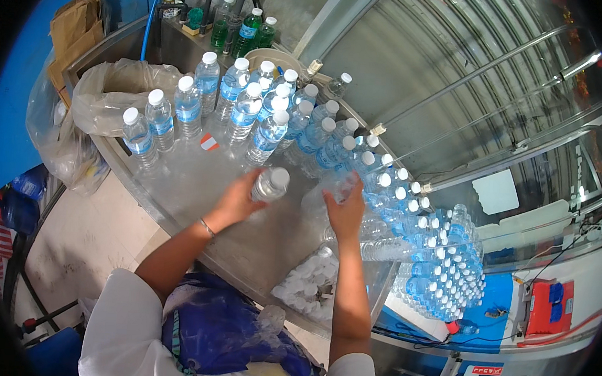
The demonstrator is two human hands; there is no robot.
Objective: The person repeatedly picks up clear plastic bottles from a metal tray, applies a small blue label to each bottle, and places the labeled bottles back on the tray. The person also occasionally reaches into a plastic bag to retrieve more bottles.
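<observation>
My left hand (235,201) is wrapped round a clear plastic bottle (271,184) with a white cap, tilted above the metal work surface (198,182). My right hand (346,211) is curled at a piece of see-through plastic (318,196); whether that is a bottle or a bag I cannot make out. Behind both hands stand several rows of filled water bottles (243,112) with blue labels and white caps. Close to my right forearm sits a heap of white caps (309,281). Unlabelled clear bottles (387,250) lie on their sides right of that forearm.
A large plastic bag (117,94) hangs at the left end, beside brown paper (76,29). Green bottles (247,33) stand at the back. Many more bottles crowd the right side (440,272), near a red box (551,308). Metal rails (493,82) slant across the upper right.
</observation>
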